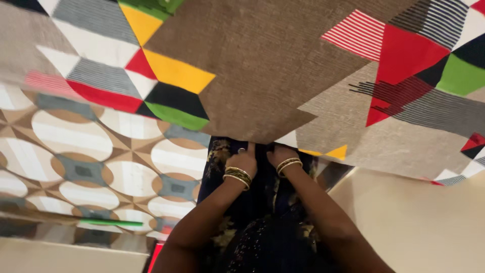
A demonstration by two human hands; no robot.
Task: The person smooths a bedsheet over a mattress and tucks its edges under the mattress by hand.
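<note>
— Two hands are meeting at the lower edge of a big cloth; what are they doing?

— The left hand [243,161] and the right hand [281,155] are sitting close together, nearly touching, right under the hem of a brown patchwork bedsheet [262,65]. Both are curling their fingers closed around that edge, gripping the fabric; the fingertips themselves are tucking out of sight behind it.

— Where is the sheet lying?

— It is spreading across the whole upper part of the view, brown in the middle with red, yellow, green, black and striped grey triangles on either side.

— Anything on the wrists?

— Gold bangles [238,176] are circling the left wrist, and more are circling the right.

— And around the arms?

— A dark blue garment with gold flowers [262,222] is hanging beneath the forearms. To the left, a floor covering with white ovals and grey squares [76,151] is showing, somewhat blurred. To the right, a plain cream surface [419,222] is lying below the sheet.
</note>
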